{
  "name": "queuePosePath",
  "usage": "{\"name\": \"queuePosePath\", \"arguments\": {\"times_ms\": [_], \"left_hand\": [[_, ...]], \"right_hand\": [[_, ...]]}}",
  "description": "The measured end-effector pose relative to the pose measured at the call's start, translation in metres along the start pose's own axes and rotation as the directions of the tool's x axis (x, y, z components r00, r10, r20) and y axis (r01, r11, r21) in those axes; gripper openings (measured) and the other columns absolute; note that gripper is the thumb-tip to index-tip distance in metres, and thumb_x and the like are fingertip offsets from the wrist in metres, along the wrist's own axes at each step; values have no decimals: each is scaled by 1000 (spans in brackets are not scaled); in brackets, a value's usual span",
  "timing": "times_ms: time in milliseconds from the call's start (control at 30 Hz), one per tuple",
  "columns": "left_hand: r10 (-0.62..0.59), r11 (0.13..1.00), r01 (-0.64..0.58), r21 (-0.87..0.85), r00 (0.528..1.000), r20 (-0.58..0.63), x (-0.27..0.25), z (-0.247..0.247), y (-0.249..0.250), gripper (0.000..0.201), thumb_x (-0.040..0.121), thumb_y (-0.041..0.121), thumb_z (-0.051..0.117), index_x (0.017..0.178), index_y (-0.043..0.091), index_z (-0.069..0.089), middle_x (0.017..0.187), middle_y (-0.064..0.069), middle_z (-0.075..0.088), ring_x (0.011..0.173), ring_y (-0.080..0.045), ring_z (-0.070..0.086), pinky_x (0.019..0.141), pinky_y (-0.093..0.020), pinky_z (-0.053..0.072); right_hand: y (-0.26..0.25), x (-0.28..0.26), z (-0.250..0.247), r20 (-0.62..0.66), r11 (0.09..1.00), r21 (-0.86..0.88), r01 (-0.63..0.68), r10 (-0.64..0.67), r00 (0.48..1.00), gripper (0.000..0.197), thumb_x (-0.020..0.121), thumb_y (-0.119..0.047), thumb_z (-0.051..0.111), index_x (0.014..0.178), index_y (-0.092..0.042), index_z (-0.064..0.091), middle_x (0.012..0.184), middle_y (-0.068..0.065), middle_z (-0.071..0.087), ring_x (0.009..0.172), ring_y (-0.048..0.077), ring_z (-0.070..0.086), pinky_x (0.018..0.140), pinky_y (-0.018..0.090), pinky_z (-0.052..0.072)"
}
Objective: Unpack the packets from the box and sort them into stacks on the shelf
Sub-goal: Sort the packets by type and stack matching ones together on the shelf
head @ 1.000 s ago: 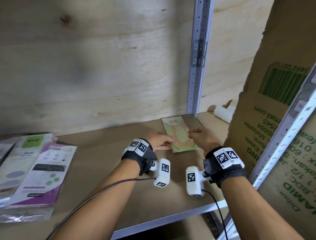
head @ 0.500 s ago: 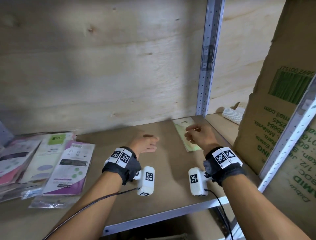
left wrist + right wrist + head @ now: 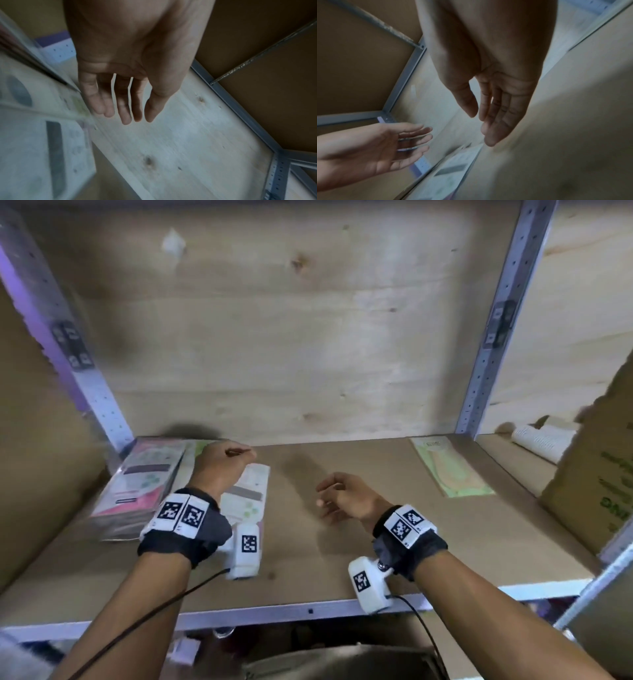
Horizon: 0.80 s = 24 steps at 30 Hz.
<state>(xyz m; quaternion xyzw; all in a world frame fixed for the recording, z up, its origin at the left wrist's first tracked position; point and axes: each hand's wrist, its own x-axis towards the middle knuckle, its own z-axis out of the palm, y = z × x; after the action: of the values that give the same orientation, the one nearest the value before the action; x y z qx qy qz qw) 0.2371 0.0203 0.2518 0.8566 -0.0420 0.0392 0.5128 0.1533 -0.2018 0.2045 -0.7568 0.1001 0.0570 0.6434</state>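
Note:
A green packet (image 3: 451, 468) lies flat at the right rear of the wooden shelf (image 3: 359, 549). At the left rear lie several packets: a pink one (image 3: 137, 487) and a white and purple one (image 3: 247, 494). My left hand (image 3: 227, 457) hovers above those left packets, fingers straight and relaxed, holding nothing (image 3: 125, 108). My right hand (image 3: 334, 496) hangs over the shelf's middle, fingers loose and empty (image 3: 488, 121). Neither hand touches a packet.
A large printed cardboard box (image 3: 596, 474) stands at the right beyond the metal upright (image 3: 493, 337). White rolls (image 3: 541, 438) lie behind it. Another upright (image 3: 78, 364) and brown board bound the left side. The shelf's metal front edge (image 3: 308, 609) runs below my wrists.
Both hands have left the green packet, which stays at the right rear. My left hand has swung left over the packets there; my right hand has drawn back toward the middle. The view has turned left.

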Motion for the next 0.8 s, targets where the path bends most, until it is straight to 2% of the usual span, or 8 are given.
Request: {"name": "queuePosePath", "arguments": {"times_ms": [100,200,333,467,567,667,733,800], "left_hand": [[-59,984,54,168,998,23,2,-25,-20,8,88,23,72,93,19,76,102,-3,71,97,-24,64,87,-30,48],[-136,967,123,225,990,45,-1,-41,-40,16,88,25,71,94,12,75,106,-8,73,100,-28,66,94,-36,50],[-193,957,159,241,973,125,-9,-45,-52,27,87,26,69,96,1,73,105,-18,73,103,-35,68,97,-46,54],[-204,949,164,271,971,128,-14,-45,-54,14,87,32,71,80,21,64,105,-6,70,105,-29,65,100,-46,52],[-219,976,213,53,958,187,-16,-46,-51,8,92,23,66,85,25,63,105,-7,73,99,-25,70,92,-44,58],[-237,877,336,-343,924,300,-21,-44,-42,8,101,19,57,107,13,59,97,-17,77,77,-23,78,63,-31,62],[-202,864,329,-380,920,336,-26,-39,-37,18,104,19,53,119,9,54,91,-15,78,76,-26,78,60,-28,61],[-170,912,288,-293,913,370,-30,-32,-33,25,104,9,50,128,6,54,97,-12,73,79,-28,76,61,-26,62]], "right_hand": [[-7,10,37,59,994,-36,-99,101,993,22,94,2,52,114,-6,50,86,15,62,63,25,64,66,38,59],[-16,21,63,91,988,-26,-153,154,984,32,92,4,55,119,-9,44,84,17,63,65,24,63,69,39,58],[-25,25,86,141,983,-45,-178,183,973,12,93,4,53,94,-8,54,79,14,65,67,23,64,80,42,57],[-22,25,97,157,984,-25,-179,181,971,18,93,3,54,83,-11,59,79,13,67,69,23,65,82,39,56],[-16,25,95,139,986,20,-164,160,977,9,95,0,55,92,-7,61,82,13,68,70,23,67,82,38,57],[-12,23,91,139,982,97,-164,149,979,8,98,-11,56,100,-4,60,90,17,71,72,24,69,76,35,59],[-10,20,85,147,976,137,-170,150,978,15,99,-19,56,103,-6,63,98,18,71,76,25,69,74,34,60],[-10,16,77,149,965,189,-184,158,976,24,101,-28,53,107,-7,63,97,16,68,76,25,68,75,36,60]]}}
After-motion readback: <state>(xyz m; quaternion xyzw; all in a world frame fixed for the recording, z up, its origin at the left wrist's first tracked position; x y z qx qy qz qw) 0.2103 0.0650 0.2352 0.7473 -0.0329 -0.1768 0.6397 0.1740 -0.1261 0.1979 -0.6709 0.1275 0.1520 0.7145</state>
